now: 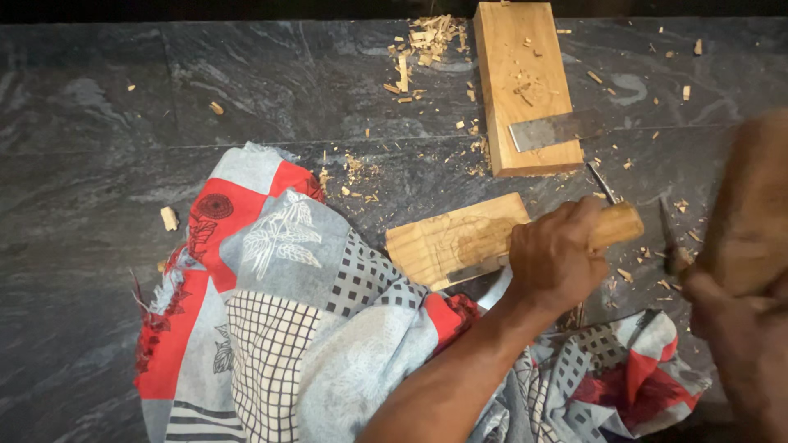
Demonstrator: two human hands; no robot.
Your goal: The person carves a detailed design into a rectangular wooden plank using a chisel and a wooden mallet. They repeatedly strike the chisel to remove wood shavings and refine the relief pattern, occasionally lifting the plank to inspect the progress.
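Observation:
My left hand [556, 261] is closed around the pale wooden handle of a chisel [617, 226]. Its metal blade slants down-left onto a small flat wooden board [447, 239], which lies on the dark stone floor and carries faint carved lines. At the right edge, my right hand [739, 336] is blurred and grips a thick brown wooden mallet [751, 209], raised to the right of the chisel handle. A red, blue and grey patterned cloth [304, 320] covers my lap just under the board.
A longer wooden block [519, 74] lies further away with a flat metal blade [552, 130] resting across its near end. Two thin metal tools [602, 182] [669, 238] lie on the floor near the chisel. Wood chips [427, 37] are scattered around the block.

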